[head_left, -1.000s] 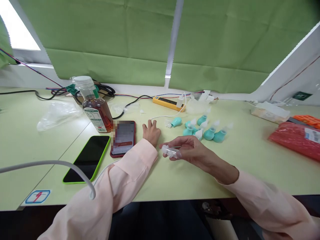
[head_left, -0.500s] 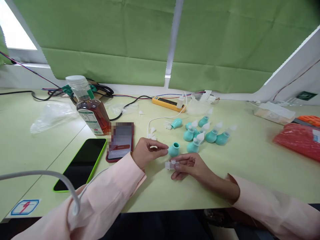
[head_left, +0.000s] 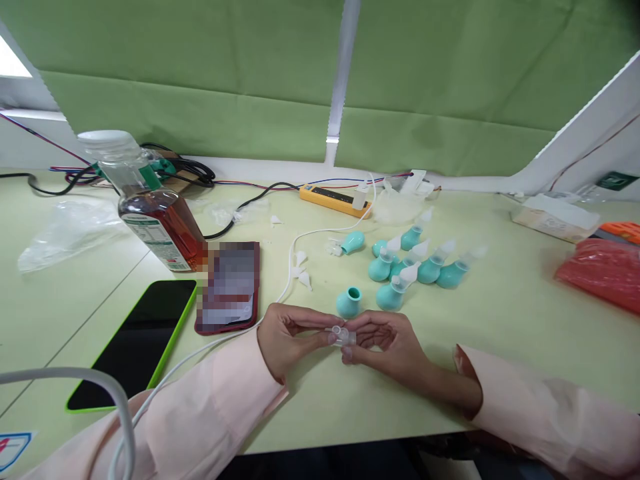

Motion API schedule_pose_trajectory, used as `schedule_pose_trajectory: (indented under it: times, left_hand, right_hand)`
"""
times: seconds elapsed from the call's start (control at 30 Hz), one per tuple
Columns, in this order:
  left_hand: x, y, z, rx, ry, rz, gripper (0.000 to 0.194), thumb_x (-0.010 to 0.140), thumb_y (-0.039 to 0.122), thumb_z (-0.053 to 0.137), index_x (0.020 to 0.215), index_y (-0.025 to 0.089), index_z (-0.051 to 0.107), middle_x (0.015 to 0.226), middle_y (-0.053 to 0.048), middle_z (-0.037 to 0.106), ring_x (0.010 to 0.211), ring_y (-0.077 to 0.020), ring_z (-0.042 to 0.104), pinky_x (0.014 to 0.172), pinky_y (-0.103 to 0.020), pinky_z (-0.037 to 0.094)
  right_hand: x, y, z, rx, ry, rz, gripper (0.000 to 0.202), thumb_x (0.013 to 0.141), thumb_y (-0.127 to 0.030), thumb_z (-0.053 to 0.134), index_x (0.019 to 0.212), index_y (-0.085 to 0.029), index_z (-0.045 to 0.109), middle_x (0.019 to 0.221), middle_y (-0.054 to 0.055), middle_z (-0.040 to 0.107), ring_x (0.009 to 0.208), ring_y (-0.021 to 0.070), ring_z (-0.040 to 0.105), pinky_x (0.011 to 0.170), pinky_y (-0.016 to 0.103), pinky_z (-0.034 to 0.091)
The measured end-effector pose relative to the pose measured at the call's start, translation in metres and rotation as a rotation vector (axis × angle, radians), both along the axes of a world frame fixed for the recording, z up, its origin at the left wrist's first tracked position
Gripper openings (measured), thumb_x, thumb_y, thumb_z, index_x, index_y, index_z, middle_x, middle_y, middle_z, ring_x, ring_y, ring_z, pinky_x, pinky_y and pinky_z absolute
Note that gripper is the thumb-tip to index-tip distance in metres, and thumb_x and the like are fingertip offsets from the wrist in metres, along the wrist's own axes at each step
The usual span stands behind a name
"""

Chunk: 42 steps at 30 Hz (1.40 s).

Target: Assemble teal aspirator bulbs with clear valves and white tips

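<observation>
Between my two hands is a small clear plastic piece (head_left: 343,335), held just above the table near its front edge. My left hand (head_left: 297,332) pinches its left end with thumb and fingers. On the right end, the fingertips of my right hand (head_left: 383,340) are closed. Just beyond my fingers stands a teal bulb (head_left: 349,303) with an open round mouth. Several teal bulbs with clear tips, one of them the nearest bulb (head_left: 391,296), stand to its right. Farther back, another teal bulb (head_left: 353,243) lies on its side with a clear piece at its neck.
Small white tips (head_left: 301,270) lie beside a white cable. To the left are a red-cased phone (head_left: 230,287), a green-edged phone (head_left: 137,340) and a bottle of brown liquid (head_left: 163,227). A yellow power strip (head_left: 335,201) lies behind, a red bag (head_left: 600,273) at the right.
My left hand has come away from the open teal bulb and down to the clear piece, which my right hand held alone before. The view has shifted slightly.
</observation>
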<state>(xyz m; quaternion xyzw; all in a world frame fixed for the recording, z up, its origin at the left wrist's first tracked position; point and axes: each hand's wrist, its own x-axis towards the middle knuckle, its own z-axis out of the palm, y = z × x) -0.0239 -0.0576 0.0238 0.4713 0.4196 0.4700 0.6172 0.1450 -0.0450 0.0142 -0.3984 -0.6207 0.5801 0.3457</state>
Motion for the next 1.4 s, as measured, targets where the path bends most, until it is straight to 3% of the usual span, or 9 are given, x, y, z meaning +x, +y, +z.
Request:
schedule_pose_trajectory:
  times: [0.2, 0.3, 0.47, 0.7, 0.83, 0.93, 1.13, 1.23, 1.4]
  left_hand:
    - [0.0012, -0.0014, -0.0002, 0.162, 0.051, 0.055, 0.008, 0.058, 0.016, 0.069, 0.065, 0.015, 0.07, 0.07, -0.007, 0.069, 0.069, -0.0197, 0.062, 0.066, -0.029, 0.051]
    - [0.001, 0.0006, 0.0024, 0.205, 0.03, 0.03, 0.007, 0.059, 0.018, 0.067, 0.065, 0.014, 0.069, 0.069, -0.008, 0.066, 0.071, -0.0191, 0.06, 0.067, -0.03, 0.049]
    - [0.001, 0.0019, 0.0031, 0.122, 0.046, -0.017, 0.007, 0.061, 0.018, 0.066, 0.066, 0.015, 0.07, 0.078, -0.006, 0.061, 0.074, -0.0161, 0.057, 0.067, -0.026, 0.047]
    - [0.0053, 0.0005, 0.0022, 0.035, -0.007, -0.008, 0.008, 0.06, 0.02, 0.067, 0.062, 0.013, 0.068, 0.068, -0.004, 0.06, 0.064, -0.0133, 0.056, 0.058, -0.023, 0.044]
    - [0.006, -0.0002, 0.0004, 0.069, 0.022, 0.017, 0.007, 0.062, 0.02, 0.066, 0.061, 0.013, 0.066, 0.064, -0.004, 0.06, 0.062, -0.0131, 0.055, 0.056, -0.022, 0.044]
    - [0.0045, -0.0022, -0.0018, 0.261, 0.205, 0.048, 0.012, 0.069, 0.02, 0.059, 0.064, 0.013, 0.068, 0.068, -0.006, 0.061, 0.064, -0.0146, 0.056, 0.058, -0.025, 0.045]
    - [0.0017, -0.0058, -0.0048, 1.05, 0.483, 0.119, 0.021, 0.07, 0.008, 0.054, 0.088, 0.011, 0.063, 0.076, -0.011, 0.06, 0.07, -0.0173, 0.049, 0.057, -0.032, 0.045]
    - [0.0022, -0.0056, -0.0037, 1.178, 0.539, 0.116, 0.031, 0.065, 0.006, 0.058, 0.096, 0.008, 0.057, 0.081, -0.013, 0.059, 0.072, -0.0186, 0.048, 0.057, -0.035, 0.046]
    - [0.005, -0.0049, -0.0043, 1.261, 0.623, 0.176, 0.032, 0.061, 0.003, 0.062, 0.092, 0.006, 0.055, 0.074, -0.013, 0.059, 0.068, -0.0173, 0.048, 0.054, -0.033, 0.047]
  right_hand:
    - [0.0032, -0.0036, -0.0035, 0.396, -0.107, -0.052, 0.013, 0.064, -0.023, 0.063, 0.075, -0.019, 0.059, 0.066, 0.002, 0.064, 0.054, 0.0122, 0.058, 0.051, 0.025, 0.05]
    - [0.003, -0.004, -0.0034, 0.499, -0.122, -0.075, 0.012, 0.066, -0.021, 0.06, 0.078, -0.02, 0.059, 0.066, 0.001, 0.063, 0.055, 0.0119, 0.057, 0.051, 0.024, 0.049]
    - [0.0021, -0.0039, -0.0025, 0.49, -0.121, -0.042, 0.016, 0.067, -0.021, 0.06, 0.082, -0.02, 0.059, 0.072, 0.003, 0.064, 0.06, 0.013, 0.059, 0.053, 0.025, 0.051]
    - [0.0014, -0.0045, -0.0028, 0.436, -0.105, -0.028, 0.021, 0.064, -0.021, 0.063, 0.084, -0.02, 0.055, 0.072, 0.002, 0.063, 0.061, 0.0122, 0.059, 0.053, 0.023, 0.051]
    - [0.0013, -0.0045, -0.0027, 0.379, -0.098, -0.008, 0.017, 0.065, -0.022, 0.063, 0.08, -0.019, 0.054, 0.07, 0.002, 0.062, 0.06, 0.0117, 0.058, 0.053, 0.022, 0.05]
    - [0.001, -0.0042, -0.0032, 0.333, -0.068, -0.019, 0.016, 0.065, -0.023, 0.063, 0.077, -0.018, 0.054, 0.069, 0.002, 0.061, 0.057, 0.011, 0.057, 0.053, 0.023, 0.05]
    - [-0.0006, -0.0038, -0.0048, 0.253, 0.051, -0.046, 0.016, 0.063, -0.022, 0.064, 0.072, -0.017, 0.052, 0.06, 0.0, 0.058, 0.049, 0.0095, 0.056, 0.048, 0.022, 0.049]
    - [-0.0005, -0.0044, -0.0033, 0.201, 0.074, -0.037, 0.016, 0.065, -0.023, 0.064, 0.072, -0.016, 0.051, 0.058, -0.001, 0.058, 0.046, 0.0095, 0.056, 0.045, 0.021, 0.049]
    - [0.0, -0.0054, -0.0029, 0.207, 0.078, -0.019, 0.018, 0.064, -0.021, 0.065, 0.073, -0.017, 0.05, 0.062, 0.0, 0.06, 0.049, 0.0108, 0.059, 0.049, 0.022, 0.05]
